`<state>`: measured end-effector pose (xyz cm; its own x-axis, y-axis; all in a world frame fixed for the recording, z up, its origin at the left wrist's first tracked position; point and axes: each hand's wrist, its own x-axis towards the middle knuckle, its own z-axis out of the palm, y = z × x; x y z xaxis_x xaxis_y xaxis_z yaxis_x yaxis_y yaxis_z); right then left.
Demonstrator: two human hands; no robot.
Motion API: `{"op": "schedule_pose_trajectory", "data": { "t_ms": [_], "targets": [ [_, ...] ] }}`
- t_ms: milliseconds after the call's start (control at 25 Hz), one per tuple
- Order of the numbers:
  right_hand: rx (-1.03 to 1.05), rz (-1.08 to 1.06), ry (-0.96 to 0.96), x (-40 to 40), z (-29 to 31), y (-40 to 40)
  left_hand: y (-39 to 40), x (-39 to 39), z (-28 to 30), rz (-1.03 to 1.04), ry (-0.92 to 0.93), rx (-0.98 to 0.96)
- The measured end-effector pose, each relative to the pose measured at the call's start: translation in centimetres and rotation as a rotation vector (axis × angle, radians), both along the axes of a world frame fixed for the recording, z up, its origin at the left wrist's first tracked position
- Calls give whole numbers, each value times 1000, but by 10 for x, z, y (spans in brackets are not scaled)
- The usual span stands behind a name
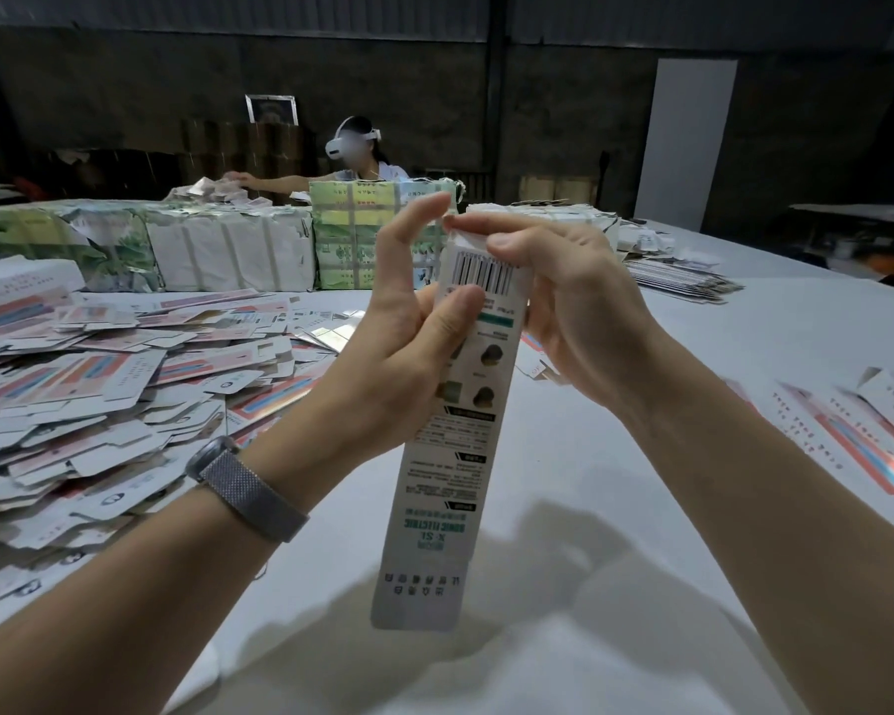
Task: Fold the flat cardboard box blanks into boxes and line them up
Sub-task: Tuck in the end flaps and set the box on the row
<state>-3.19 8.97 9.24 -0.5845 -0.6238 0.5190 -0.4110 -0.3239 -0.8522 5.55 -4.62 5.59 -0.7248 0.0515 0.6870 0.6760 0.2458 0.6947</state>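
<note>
While left hand [409,322] grips box [455,430], right hand [553,291] pinches its top flap, above table [641,405].

We hold a white box [455,405] printed with a black barcode, teal lettering and dark spots. At the left of the frame lies a pile of blanks [99,384], white with pink, red and blue stripes. Our watch strap [251,495] is grey mesh; the table [667,363] is white.

- One long box [455,405] held up
- Two hands: left hand [409,322], right hand [563,301]
- One wristwatch [243,487]
- One other person [354,157]
- Loose flat blanks [99,384]: too many to count
</note>
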Motion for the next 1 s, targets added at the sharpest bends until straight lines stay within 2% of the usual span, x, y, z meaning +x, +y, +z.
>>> {"op": "schedule_pose_trajectory", "data": {
  "t_ms": [280,560,640,840,920,1000],
  "targets": [
    [2,-99,249,-1,-4,1,11,8,5,63,-64,111],
    [10,-156,540,-11,-3,8,11,11,7,29,-172,194],
    [-24,-127,485,-11,-7,4,11,11,7,31,-170,194],
    [-95,79,167,-1,-11,-7,9,9,7,113,-108,172],
    [-78,67,159,1,-9,-6,9,8,5,138,-99,178],
    [-37,-76,242,4,-7,-6,12,4,2,179,-66,167]
  ]
}}
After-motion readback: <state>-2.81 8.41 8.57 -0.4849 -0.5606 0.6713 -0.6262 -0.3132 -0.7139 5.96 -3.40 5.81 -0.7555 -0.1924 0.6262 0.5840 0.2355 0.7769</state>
